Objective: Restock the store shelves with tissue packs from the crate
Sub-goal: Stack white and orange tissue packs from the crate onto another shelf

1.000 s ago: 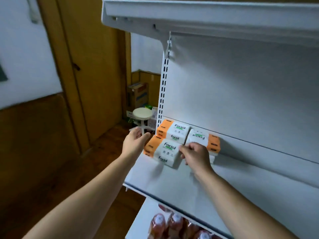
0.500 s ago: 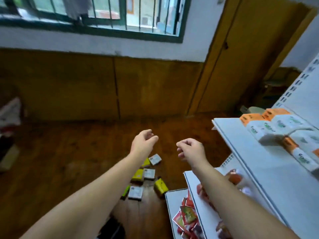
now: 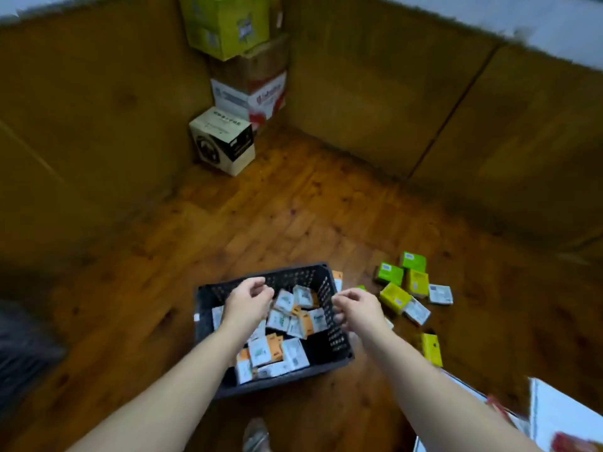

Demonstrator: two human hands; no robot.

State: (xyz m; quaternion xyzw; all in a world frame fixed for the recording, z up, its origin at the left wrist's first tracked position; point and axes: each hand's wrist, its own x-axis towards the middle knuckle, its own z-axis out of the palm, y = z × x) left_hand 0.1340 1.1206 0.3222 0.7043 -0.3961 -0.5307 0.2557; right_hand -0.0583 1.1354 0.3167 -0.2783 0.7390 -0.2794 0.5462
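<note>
Below, left hand (image 3: pixel 246 301), right hand (image 3: pixel 359 309) over crate (image 3: pixel 293 277), tissue packs (image 3: pixel 295 352), print blurred

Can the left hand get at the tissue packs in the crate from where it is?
Probably yes. The left hand hovers empty over the open-topped black crate. The orange-and-white tissue packs lie loose just below it, with nothing covering them.

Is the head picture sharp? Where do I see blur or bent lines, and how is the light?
Head view: motion blur throughout, worst at the left edge and on the white shelf bottom right; crate, tissue packs, left hand and right hand look soft, pack print unreadable; the wide lens bows the wall panels; light dim and warm, no glare.
</note>
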